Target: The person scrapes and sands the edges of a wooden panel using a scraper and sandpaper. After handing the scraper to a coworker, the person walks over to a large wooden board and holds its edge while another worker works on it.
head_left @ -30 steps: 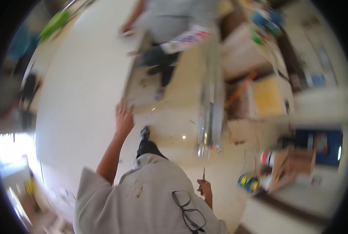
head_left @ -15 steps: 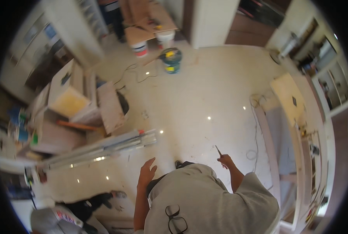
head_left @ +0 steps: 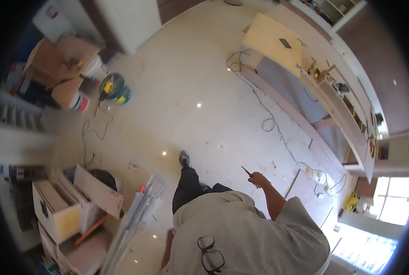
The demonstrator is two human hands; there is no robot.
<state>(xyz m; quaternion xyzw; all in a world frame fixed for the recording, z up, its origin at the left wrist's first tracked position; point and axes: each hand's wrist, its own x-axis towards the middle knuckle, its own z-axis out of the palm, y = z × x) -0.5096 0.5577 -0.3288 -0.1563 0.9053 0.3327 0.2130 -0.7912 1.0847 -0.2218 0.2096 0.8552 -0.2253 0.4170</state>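
My right hand (head_left: pixel 258 180) is held out ahead of my body, fingers closed around a thin, dark, pointed tool (head_left: pixel 246 171). Its tip sticks out toward the upper left, above the pale shiny floor; the exact kind is too small to make out. At my left side only a sliver of my left hand (head_left: pixel 170 233) and forearm shows. My grey shirt (head_left: pixel 245 229) hides most of it, fingers included. One shoe (head_left: pixel 184 158) is stepped forward on the floor.
On the right stands a long wooden bench frame (head_left: pixel 332 103) with tools on top. A grey cord (head_left: pixel 268 123) trails beside it. Metal strips (head_left: pixel 133 220) and stacked wooden boxes (head_left: pixel 58 213) lie at left. A bucket vacuum (head_left: pixel 115 89) and board-topped buckets (head_left: pixel 78 101) stand far left.
My view has turned to the right, bringing the bench and windows further in. A foot has stepped forward. My left hand, spread before, has dropped back beside my body. The tool stays in my right hand.
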